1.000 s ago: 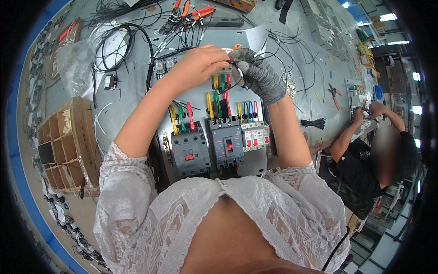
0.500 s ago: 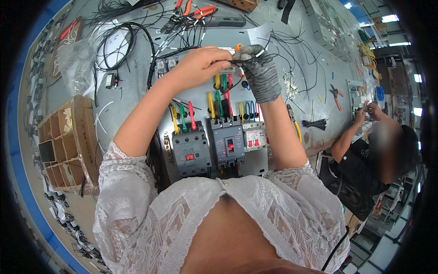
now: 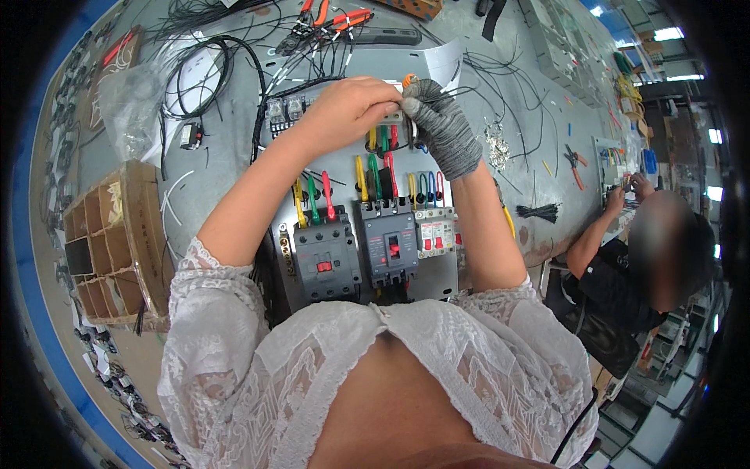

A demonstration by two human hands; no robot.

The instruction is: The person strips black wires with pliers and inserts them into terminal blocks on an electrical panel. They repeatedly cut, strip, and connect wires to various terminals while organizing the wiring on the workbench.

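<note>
My bare left hand and my gloved right hand meet above the far part of a grey metal panel. Their fingertips pinch together on thin black wire, which trails out to the right from the grey knit glove; most of the gripped part is hidden by the fingers. Below the hands, yellow, green and red wires come up through holes. Nearer me on the panel sit a contactor-like grey block, a moulded-case breaker and a small white breaker with red switches.
Pliers with orange-red handles lie among black wires at the back. A divided cardboard box stands left, beside a clear plastic bag. Orange-handled cutters and a black wire bundle lie right. Another person works at the far right.
My right hand has turned and drawn its thumb and fingers in against the left fingertips. The black wires that showed between the hands are now mostly covered. The left hand has barely shifted.
</note>
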